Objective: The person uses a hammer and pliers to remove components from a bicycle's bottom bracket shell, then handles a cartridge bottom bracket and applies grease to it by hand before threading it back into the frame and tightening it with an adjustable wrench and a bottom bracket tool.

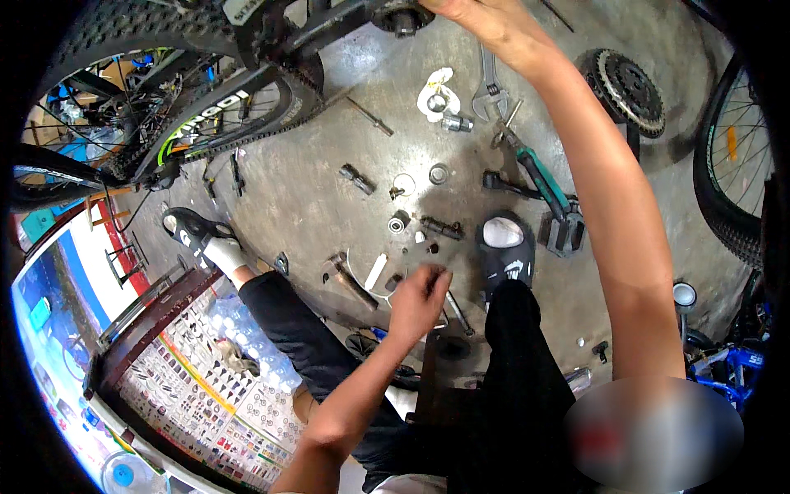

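Observation:
My left hand [420,303] is curled closed low over the floor, and whatever it may hold is hidden. Just beside it lies a silver wrench [459,314], with a hammer [352,281] to its left. My right arm stretches far forward. The right hand [485,23] is at the top edge by the bike's bottom bracket [401,20], its fingers cut off from view. Between the hands lie a dark cylindrical part [441,227], a bearing cup [398,221], a metal ring [439,174] and another cylindrical part [356,179].
An adjustable wrench [490,92], a white cloth [439,89] and a green-handled tool [539,177] lie ahead. A crank pedal [565,234] and chainring [629,92] are on the right. Bicycles [197,123] crowd the left; a printed parts sheet [222,395] covers a low table.

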Demonstrator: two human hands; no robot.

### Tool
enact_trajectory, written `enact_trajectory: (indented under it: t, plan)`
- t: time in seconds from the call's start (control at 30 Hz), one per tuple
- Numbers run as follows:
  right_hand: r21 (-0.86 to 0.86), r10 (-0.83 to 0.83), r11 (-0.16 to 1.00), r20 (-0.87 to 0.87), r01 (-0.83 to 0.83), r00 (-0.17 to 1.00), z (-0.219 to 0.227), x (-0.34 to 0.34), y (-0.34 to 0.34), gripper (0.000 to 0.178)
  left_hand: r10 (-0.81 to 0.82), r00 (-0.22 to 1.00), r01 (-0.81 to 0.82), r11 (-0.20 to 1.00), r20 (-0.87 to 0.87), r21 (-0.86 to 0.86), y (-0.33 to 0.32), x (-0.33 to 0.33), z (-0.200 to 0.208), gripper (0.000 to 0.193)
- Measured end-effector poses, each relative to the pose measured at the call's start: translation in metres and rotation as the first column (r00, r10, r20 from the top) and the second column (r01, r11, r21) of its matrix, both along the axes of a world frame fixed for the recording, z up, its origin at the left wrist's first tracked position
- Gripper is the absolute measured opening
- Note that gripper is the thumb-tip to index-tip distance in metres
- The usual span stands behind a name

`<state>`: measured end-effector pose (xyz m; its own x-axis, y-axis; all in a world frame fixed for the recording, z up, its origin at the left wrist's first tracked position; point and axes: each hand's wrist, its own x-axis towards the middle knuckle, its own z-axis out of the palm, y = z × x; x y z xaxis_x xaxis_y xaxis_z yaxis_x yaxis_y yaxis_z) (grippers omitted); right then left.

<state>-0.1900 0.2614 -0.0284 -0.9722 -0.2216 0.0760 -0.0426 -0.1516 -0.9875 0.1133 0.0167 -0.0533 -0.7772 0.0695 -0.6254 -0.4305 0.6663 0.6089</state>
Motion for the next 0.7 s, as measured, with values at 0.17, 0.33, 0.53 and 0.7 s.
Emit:
enact_trajectory:
  t: [0.17, 0.33, 0.53, 0.7]
  plan:
    - [0.133, -0.261, 0.957, 0.002, 0.258, 0.965, -0.027, 0.083, 0.014, 0.077, -0.099, 0.975, 0.122, 0.987, 0.201, -0.106, -0.032, 0.096, 0.014, 0.027]
    - [0.041, -0.442, 0.896, 0.197, 0.443, 0.875, -0.055, 0.234, 0.020, 0.057, -0.186, 0.961, 0.197, 0.980, 0.205, -0.035, -0.043, 0.141, 0.004, 0.028]
    - [0.305, -0.585, 0.810, 0.364, 0.501, 0.725, -0.055, 0.357, 0.041, 0.043, -0.159, 0.982, 0.177, 0.963, 0.102, -0.203, -0.055, 0.125, -0.016, 0.039]
    - [0.492, -0.654, 0.756, 0.544, 0.432, 0.526, -0.074, 0.414, 0.055, 0.027, 0.165, 0.980, -0.197, 0.792, -0.109, -0.578, -0.117, 0.083, -0.047, 0.035]
